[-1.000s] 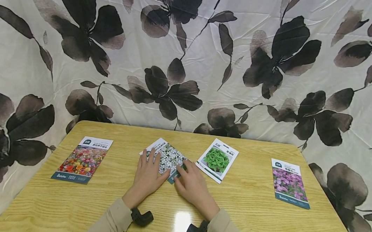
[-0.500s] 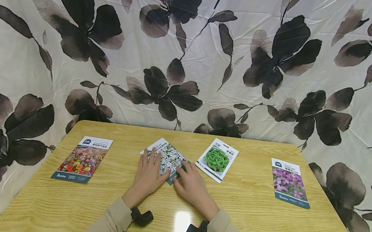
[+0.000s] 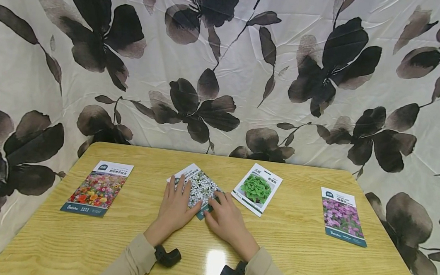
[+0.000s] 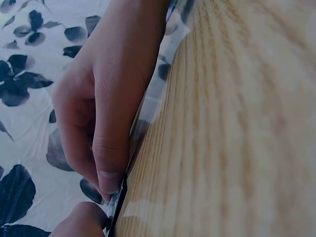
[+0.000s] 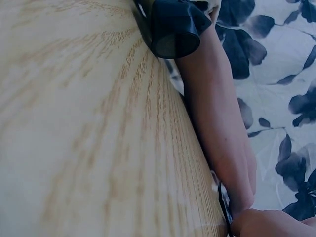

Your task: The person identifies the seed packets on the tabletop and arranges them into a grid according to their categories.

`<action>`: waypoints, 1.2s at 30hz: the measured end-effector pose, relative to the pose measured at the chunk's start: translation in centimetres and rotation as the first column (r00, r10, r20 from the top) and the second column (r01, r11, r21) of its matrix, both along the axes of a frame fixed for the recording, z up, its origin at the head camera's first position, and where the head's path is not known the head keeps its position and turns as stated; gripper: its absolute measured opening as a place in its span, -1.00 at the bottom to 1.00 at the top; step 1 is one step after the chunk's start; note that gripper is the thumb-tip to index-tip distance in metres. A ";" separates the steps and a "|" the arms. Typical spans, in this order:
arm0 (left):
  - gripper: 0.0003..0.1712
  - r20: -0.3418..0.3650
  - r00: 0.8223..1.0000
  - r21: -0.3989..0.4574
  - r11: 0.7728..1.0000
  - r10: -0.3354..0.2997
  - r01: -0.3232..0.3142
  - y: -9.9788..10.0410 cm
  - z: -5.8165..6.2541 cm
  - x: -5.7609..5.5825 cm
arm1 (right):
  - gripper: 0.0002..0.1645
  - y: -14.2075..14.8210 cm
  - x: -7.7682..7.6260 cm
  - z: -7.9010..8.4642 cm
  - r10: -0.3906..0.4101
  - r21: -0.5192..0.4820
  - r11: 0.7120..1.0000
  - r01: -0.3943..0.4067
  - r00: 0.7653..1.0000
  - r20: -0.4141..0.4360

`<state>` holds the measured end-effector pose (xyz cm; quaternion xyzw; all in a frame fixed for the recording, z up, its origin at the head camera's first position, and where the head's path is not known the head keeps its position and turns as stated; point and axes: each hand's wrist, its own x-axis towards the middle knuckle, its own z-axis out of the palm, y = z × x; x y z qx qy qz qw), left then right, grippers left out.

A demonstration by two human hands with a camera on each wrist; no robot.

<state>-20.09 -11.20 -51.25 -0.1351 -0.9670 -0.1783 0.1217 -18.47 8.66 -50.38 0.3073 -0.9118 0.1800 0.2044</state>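
In the head view a seed packet with white flowers (image 3: 201, 187) lies flat and askew on the wooden table. My left hand (image 3: 173, 207) rests along its left side, fingers spread and fairly straight, thumb near the bottom corner. On its lower right side, my right hand (image 3: 228, 219) touches the packet with slightly bent fingers and thumb, hiding part of that edge. The left wrist view catches the right hand (image 4: 111, 103) at the packet's thin dark edge (image 4: 118, 205). From the right wrist, the left hand (image 5: 232, 177) shows beside the tabletop, mostly edge-on.
A green-leaf seed packet (image 3: 257, 189) lies close to the right of the hands. Further out are a mixed-flower packet (image 3: 98, 189) at left and a purple-flower packet (image 3: 343, 216) at right. A floral cloth (image 3: 260, 81) hangs behind the table (image 3: 281, 253).
The white-flower packet has turned very slightly clockwise under my hands, its top corner drifting right. Both hands stay nearly where they were, and the other packets have not moved.
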 end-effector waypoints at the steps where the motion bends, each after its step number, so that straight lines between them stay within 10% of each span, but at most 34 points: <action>1: -0.10 -0.005 1.000 0.004 1.000 0.001 -0.001 0.0 0.0 0.0 | -0.67 0.0 0.0 0.0 -0.001 0.000 1.000 0.001 1.000 -0.002; 36: -0.16 -0.021 0.999 -0.027 0.999 -0.038 0.037 -0.4 0.4 -1.5 | -0.64 -0.6 0.6 0.0 -0.048 0.024 0.999 0.049 0.998 -0.034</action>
